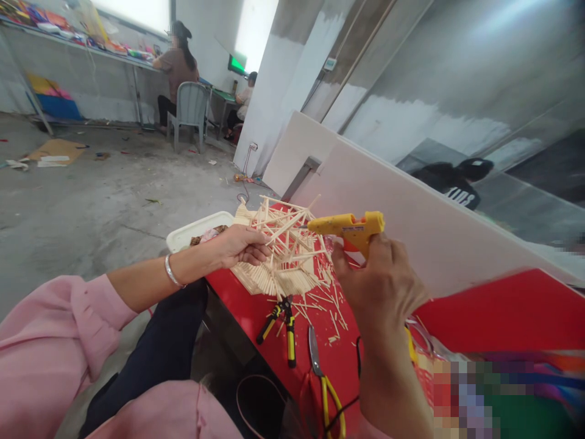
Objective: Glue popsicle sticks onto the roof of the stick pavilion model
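Observation:
My right hand point(381, 283) is wrapped round a yellow glue gun point(340, 225), its nozzle pointing left at a lattice of thin wooden sticks point(292, 222). At the left side of that lattice, my left hand point(247, 245) has its fingers closed in a pinch on a wooden stick. Beneath the lattice spreads a fan-like layer of sticks point(274, 281) on the red tabletop point(247, 308). Whether the nozzle touches the wood, I cannot tell.
Black-and-yellow pliers point(289, 332) and yellow-handled scissors point(315, 356) lie near me among loose stick pieces point(336, 305). A white tray point(178, 235) stands behind my left hand. A white panel point(375, 201) borders the far side. Other people sit by a grey chair point(186, 103) and beyond the panel.

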{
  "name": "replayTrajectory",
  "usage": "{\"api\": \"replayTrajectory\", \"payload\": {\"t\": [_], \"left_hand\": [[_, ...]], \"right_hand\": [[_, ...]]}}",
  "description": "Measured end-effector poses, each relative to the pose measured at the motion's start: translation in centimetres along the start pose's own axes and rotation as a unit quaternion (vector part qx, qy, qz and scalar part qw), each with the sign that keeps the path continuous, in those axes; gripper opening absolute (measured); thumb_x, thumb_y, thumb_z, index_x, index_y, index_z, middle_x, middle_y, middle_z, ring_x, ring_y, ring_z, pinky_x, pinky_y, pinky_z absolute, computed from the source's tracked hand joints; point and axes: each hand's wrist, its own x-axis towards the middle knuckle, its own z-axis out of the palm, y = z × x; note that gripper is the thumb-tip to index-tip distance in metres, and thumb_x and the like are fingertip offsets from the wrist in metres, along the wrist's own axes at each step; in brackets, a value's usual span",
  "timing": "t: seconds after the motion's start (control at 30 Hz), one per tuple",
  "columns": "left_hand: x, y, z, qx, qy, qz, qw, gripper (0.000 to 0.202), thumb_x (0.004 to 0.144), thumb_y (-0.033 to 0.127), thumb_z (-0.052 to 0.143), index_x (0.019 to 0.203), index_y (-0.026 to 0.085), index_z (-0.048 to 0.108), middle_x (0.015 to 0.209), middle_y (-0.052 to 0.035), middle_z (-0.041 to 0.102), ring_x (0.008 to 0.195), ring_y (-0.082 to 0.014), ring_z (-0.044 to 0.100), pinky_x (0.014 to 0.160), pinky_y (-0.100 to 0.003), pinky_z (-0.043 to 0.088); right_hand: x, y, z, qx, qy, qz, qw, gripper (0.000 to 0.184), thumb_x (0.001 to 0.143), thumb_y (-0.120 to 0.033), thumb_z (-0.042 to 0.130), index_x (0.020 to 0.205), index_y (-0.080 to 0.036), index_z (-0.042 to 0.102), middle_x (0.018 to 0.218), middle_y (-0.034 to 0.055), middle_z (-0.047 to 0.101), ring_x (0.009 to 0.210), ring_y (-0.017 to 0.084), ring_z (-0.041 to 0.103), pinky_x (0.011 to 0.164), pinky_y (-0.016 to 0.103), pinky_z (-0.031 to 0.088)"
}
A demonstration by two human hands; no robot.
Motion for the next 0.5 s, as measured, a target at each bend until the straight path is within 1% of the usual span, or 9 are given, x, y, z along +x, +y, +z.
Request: {"api": "replayTrajectory", "payload": {"t": [0.17,0.23,0.3,0.33,0.4,0.5], "left_hand": [[0.0,0.1,-0.1,-0.021,0.007,-0.029,0.999,0.023,0.084,0.021,0.063,0.067,0.008,0.07,0.062,-0.0093,0.071,0.045,-0.0091,0.06,0.045,-0.018,0.049],[-0.2,0.1,-0.4,-0.031,0.0,-0.036,0.999,0.023,0.084,0.024,0.063,0.07,0.008,0.071,0.063,-0.0102,0.072,0.045,-0.0097,0.06,0.044,-0.018,0.049],[-0.7,-0.2,-0.7,-0.044,-0.003,-0.03,0.999,0.022,0.084,0.025,0.063,0.073,0.008,0.071,0.062,-0.0097,0.071,0.045,-0.0103,0.061,0.044,-0.019,0.049],[-1.1,-0.4,-0.8,-0.049,0.001,-0.022,0.999,0.022,0.084,0.027,0.062,0.074,0.009,0.071,0.061,-0.0088,0.071,0.044,-0.0103,0.061,0.043,-0.019,0.048],[-2.1,-1.3,-1.0,-0.053,0.016,-0.001,0.998,0.024,0.085,0.029,0.06,0.074,0.01,0.071,0.056,-0.0061,0.068,0.041,-0.0102,0.059,0.039,-0.018,0.046],[-3.7,-3.1,-1.2,-0.033,0.032,0.041,0.998,0.023,0.082,0.031,0.062,0.072,0.012,0.069,0.052,-0.0027,0.065,0.036,-0.0094,0.055,0.034,-0.018,0.041]], "right_hand": [[0.0,-0.1,-0.2,0.001,-0.004,0.018,1.0,0.051,0.087,-0.054,0.055,0.117,-0.014,0.059,0.091,0.0119,0.062,0.062,0.016,0.046,0.056,0.031,0.016],[0.2,-0.2,-0.5,0.025,-0.025,0.044,0.998,0.053,0.085,-0.059,0.056,0.113,-0.014,0.059,0.089,0.0113,0.061,0.064,0.017,0.046,0.056,0.03,0.017],[0.3,-0.1,-0.9,0.078,-0.066,0.069,0.992,0.052,0.082,-0.061,0.059,0.107,-0.016,0.058,0.083,0.0079,0.059,0.065,0.018,0.047,0.056,0.029,0.02],[0.3,0.1,-1.1,0.111,-0.091,0.078,0.987,0.048,0.081,-0.06,0.06,0.103,-0.017,0.057,0.079,0.0057,0.057,0.066,0.017,0.047,0.056,0.029,0.023],[-0.2,0.6,-1.5,0.172,-0.126,0.09,0.973,0.036,0.081,-0.053,0.061,0.094,-0.02,0.054,0.075,0.0028,0.055,0.066,0.017,0.046,0.057,0.029,0.03],[-2.4,2.3,-2.4,0.215,-0.138,0.126,0.959,0.016,0.082,-0.037,0.055,0.082,-0.022,0.05,0.075,0.0023,0.055,0.064,0.016,0.047,0.059,0.03,0.035]]}}
